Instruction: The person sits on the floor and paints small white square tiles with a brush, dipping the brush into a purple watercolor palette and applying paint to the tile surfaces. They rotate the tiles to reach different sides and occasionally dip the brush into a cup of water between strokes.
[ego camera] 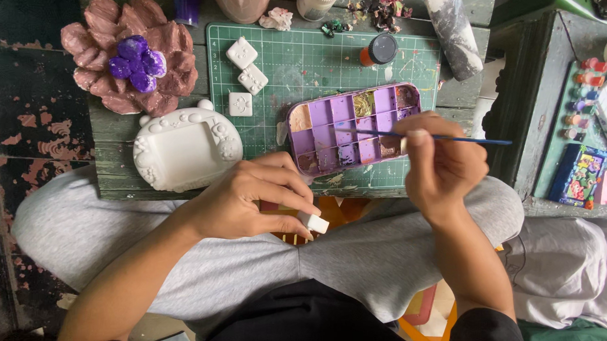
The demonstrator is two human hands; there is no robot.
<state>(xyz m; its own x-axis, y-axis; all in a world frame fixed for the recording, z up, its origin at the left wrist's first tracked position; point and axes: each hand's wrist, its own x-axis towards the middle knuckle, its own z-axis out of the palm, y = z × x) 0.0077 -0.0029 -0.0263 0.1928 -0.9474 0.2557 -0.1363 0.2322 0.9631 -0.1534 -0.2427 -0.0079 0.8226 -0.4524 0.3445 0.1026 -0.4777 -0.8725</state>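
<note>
A purple paint tray (354, 128) sits on the green mat (300, 63), near three white tiles (248, 75). The right hand (441, 162) fingers pinch a thin brush (423, 136) over the tray. The left hand (247, 199) fingers hold a small white block (315, 223) above the lap.

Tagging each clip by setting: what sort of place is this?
Probably a home craft corner: a green cutting mat, a purple paint palette, unpainted white plaster pieces, and the right hand holding a thin brush.
</note>
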